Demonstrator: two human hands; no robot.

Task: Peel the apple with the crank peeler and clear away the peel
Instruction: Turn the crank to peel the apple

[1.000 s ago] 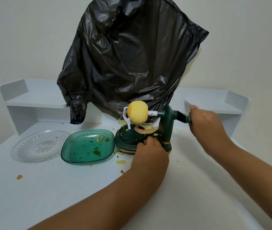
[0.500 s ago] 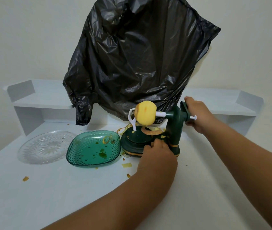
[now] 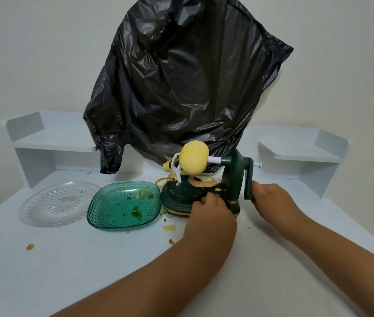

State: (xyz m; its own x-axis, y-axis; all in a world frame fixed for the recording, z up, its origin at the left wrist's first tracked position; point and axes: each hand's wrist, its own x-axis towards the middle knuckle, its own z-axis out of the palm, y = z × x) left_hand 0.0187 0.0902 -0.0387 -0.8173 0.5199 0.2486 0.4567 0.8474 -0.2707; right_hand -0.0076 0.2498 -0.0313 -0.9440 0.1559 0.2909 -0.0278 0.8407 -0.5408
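Note:
A dark green crank peeler (image 3: 233, 179) stands on the white table (image 3: 67, 271). A peeled yellow apple (image 3: 194, 161) is spiked on its white shaft, with the white blade arm (image 3: 175, 168) against its left side. Curls of peel (image 3: 204, 183) lie on the peeler's base and hang at its left. My left hand (image 3: 211, 213) grips the front of the base. My right hand (image 3: 270, 200) holds the crank handle (image 3: 249, 181), which points down.
A green glass bowl (image 3: 100, 213) with peel scraps sits left of the peeler, and a clear glass plate (image 3: 58, 202) further left. A black rubbish bag (image 3: 181, 88) hangs behind. White shelves (image 3: 55, 138) flank the back. Peel bits (image 3: 169, 228) litter the table.
My right hand has turned the crank from pointing right, over the top, down to the low position. The apple has rotated. My left hand has stayed on the base.

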